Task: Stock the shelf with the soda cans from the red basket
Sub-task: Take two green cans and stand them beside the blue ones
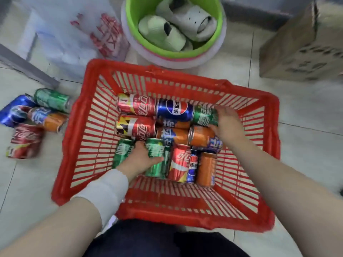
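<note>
A red basket [89, 138] stands on the tiled floor and holds several soda cans: red, blue, green and orange ones lying on their sides. My left hand [138, 160] reaches into the near left of the basket and grips a green can [155, 148]. At the far right of the basket my right hand [227, 121] curls round another green can [204, 115], next to a blue can [174, 110]. No shelf is in view.
Several cans [37, 115] lie on the floor left of the basket. Behind the basket stands a green tub [220, 25] holding slippers, with a white plastic bag [74, 34] to its left. A cardboard box [300, 47] sits at the far right.
</note>
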Motion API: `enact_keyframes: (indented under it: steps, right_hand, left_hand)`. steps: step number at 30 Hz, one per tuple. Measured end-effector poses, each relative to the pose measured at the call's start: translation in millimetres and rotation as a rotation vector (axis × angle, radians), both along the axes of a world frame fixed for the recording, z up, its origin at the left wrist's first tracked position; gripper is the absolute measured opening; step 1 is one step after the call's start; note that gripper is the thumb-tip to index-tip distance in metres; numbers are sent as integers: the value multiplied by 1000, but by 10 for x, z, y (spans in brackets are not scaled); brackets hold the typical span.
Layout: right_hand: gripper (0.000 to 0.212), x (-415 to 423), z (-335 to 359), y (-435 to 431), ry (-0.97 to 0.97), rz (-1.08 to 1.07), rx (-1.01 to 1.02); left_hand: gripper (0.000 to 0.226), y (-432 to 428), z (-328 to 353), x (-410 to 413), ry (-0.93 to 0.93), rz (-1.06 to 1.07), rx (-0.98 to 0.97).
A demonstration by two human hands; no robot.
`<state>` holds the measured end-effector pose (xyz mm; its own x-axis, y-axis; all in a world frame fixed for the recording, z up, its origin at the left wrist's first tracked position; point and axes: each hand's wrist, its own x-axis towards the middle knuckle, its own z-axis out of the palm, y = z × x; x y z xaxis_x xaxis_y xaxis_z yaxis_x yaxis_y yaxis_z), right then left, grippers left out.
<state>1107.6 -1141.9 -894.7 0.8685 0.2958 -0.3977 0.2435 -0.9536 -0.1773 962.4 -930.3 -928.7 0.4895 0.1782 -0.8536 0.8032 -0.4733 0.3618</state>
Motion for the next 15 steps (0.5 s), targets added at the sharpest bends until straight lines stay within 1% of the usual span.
enact_keyframes:
  steps: [2,6,9,12,15]
  right_hand:
    - [62,63,-65,-1,-16,34,-30]
    - [66,109,-117,-10,-39,79,-67]
    - [69,118,-113,11,-30,113,-125]
    - [71,126,-124,21,2,95,-165]
    - [73,124,-175,4,61,17,-111]
  left_hand:
    - [108,-9,-72,-24,-13,9,9]
    - [106,-44,-117,-48,-16,-1,84]
    - [108,-24,-142,-32,6,15,79]
    - [105,-4,-172,-30,0,50,80]
    - [102,11,-209,-43,5,71,68]
